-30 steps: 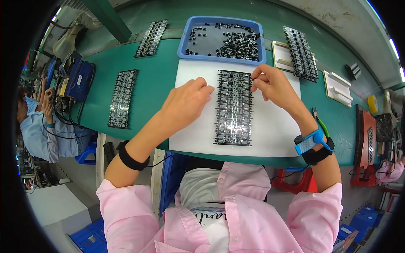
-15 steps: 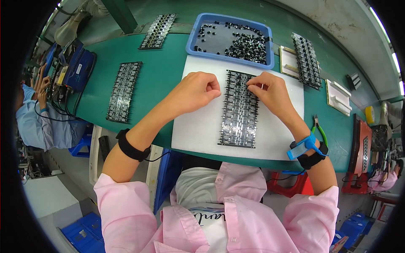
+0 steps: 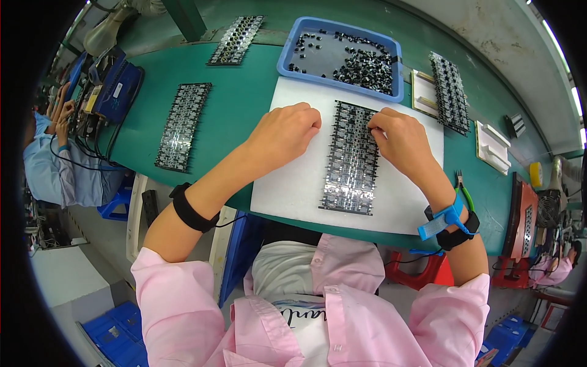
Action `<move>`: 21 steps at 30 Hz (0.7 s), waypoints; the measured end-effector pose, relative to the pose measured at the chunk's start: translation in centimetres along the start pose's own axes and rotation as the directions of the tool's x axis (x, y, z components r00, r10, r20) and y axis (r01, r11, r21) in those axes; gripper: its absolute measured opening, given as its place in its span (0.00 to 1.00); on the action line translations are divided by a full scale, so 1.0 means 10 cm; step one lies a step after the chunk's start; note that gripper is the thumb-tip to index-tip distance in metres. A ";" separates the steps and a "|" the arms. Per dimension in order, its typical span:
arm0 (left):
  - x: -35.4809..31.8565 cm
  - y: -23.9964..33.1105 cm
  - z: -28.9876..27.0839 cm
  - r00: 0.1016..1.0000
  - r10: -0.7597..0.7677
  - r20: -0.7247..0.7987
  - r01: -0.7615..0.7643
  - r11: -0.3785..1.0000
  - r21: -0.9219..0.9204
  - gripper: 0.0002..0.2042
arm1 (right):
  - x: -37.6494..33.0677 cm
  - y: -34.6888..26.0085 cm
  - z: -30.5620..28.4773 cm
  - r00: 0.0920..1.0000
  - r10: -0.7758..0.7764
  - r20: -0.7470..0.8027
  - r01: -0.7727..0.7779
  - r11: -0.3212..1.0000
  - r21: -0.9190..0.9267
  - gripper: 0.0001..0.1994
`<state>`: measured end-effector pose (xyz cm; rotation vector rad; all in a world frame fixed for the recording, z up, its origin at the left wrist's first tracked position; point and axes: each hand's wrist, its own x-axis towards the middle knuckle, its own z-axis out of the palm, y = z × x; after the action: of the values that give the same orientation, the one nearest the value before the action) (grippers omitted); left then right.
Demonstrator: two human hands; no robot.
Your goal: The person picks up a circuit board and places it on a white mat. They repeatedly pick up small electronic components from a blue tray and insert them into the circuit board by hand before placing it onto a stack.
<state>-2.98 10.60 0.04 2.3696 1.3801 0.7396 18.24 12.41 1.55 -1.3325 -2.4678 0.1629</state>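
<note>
A circuit board panel (image 3: 351,162), dark and densely populated with silvery parts, lies lengthwise on a white foam sheet (image 3: 287,196) in front of me. My right hand (image 3: 400,137) is closed in a pinch at the panel's upper right edge; whatever sits between the fingertips is hidden. Just left of the panel's upper end, my left hand (image 3: 284,134) is curled closed over the foam, apart from the panel. Its contents cannot be seen. Beyond both hands stands a blue tray (image 3: 281,64) with many small black components (image 3: 367,70).
More panels lie at left (image 3: 183,125), far left (image 3: 236,40) and right (image 3: 449,92), the last leaning on a pale fixture (image 3: 423,92). A second fixture (image 3: 492,147) and green-handled cutters (image 3: 466,194) lie at right. A blue machine (image 3: 116,92) stands left, near a co-worker (image 3: 73,165).
The whole view has shifted slightly. My right fingertips have moved a little toward the panel's right edge. The left hand's fingers have curled in more tightly.
</note>
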 end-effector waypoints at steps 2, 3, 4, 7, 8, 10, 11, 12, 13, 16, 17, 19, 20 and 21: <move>-0.03 -0.02 -0.01 1.000 -0.023 0.016 0.023 1.000 0.005 0.02 | 0.01 -0.01 0.00 1.000 -0.006 0.023 0.007 0.999 -0.047 0.03; -0.04 -0.02 -0.02 0.998 -0.044 0.034 0.044 0.999 0.009 0.02 | 0.03 -0.01 0.02 1.000 -0.008 -0.009 0.007 1.000 -0.026 0.03; -0.03 0.00 -0.02 0.997 -0.060 0.054 0.059 0.998 0.014 0.02 | 0.04 0.01 0.02 0.999 -0.003 -0.044 0.002 1.000 -0.006 0.03; -0.01 0.00 -0.02 0.998 -0.012 0.054 0.011 0.999 0.034 0.02 | 0.06 0.04 0.03 0.997 0.003 -0.076 -0.003 1.000 0.003 0.04; -0.01 0.01 -0.01 0.998 0.010 0.055 -0.012 0.999 0.044 0.02 | 0.07 0.05 0.04 0.997 0.001 -0.073 -0.002 1.000 -0.008 0.04; -0.01 -0.01 -0.03 0.998 0.003 0.063 -0.005 0.999 0.034 0.02 | 0.09 0.03 0.06 0.998 -0.004 -0.065 0.002 1.000 -0.022 0.04; 0.00 -0.01 -0.04 0.997 -0.003 0.073 0.001 1.000 0.026 0.02 | 0.10 0.03 0.06 0.998 -0.006 -0.056 0.003 0.999 -0.047 0.04; 0.00 -0.01 -0.04 0.997 -0.008 0.083 0.006 1.000 0.019 0.03 | 0.10 0.03 0.07 0.999 -0.007 -0.048 0.004 0.997 -0.072 0.04; 0.01 -0.01 -0.04 0.997 -0.007 0.082 0.006 1.000 0.017 0.03 | 0.10 0.03 0.07 0.999 -0.009 -0.039 0.005 0.995 -0.097 0.04; 0.00 -0.01 -0.04 0.996 -0.054 0.067 0.055 0.998 -0.020 0.03 | 0.10 0.02 0.07 0.999 -0.012 -0.039 0.009 0.996 -0.087 0.03; 0.00 -0.01 -0.04 0.996 -0.054 0.067 0.056 0.998 -0.020 0.03 | 0.10 0.01 0.06 0.999 -0.013 -0.040 0.010 0.997 -0.082 0.03; 0.00 -0.01 -0.05 0.996 -0.051 0.080 0.051 0.999 0.007 0.03 | 0.09 0.01 0.08 0.999 -0.007 -0.037 0.003 0.995 -0.100 0.03; 0.00 0.00 -0.05 0.995 -0.049 0.086 0.048 0.999 0.021 0.02 | 0.09 0.00 0.09 0.999 -0.001 -0.035 -0.003 0.993 -0.117 0.03; 0.00 0.00 -0.05 0.995 -0.050 0.086 0.048 0.999 0.021 0.02 | 0.09 0.00 0.09 0.999 0.005 -0.034 -0.010 0.991 -0.135 0.03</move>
<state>-3.27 10.65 0.44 2.3437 1.4093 0.6067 17.49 13.18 0.91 -1.3873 -2.4843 -0.0258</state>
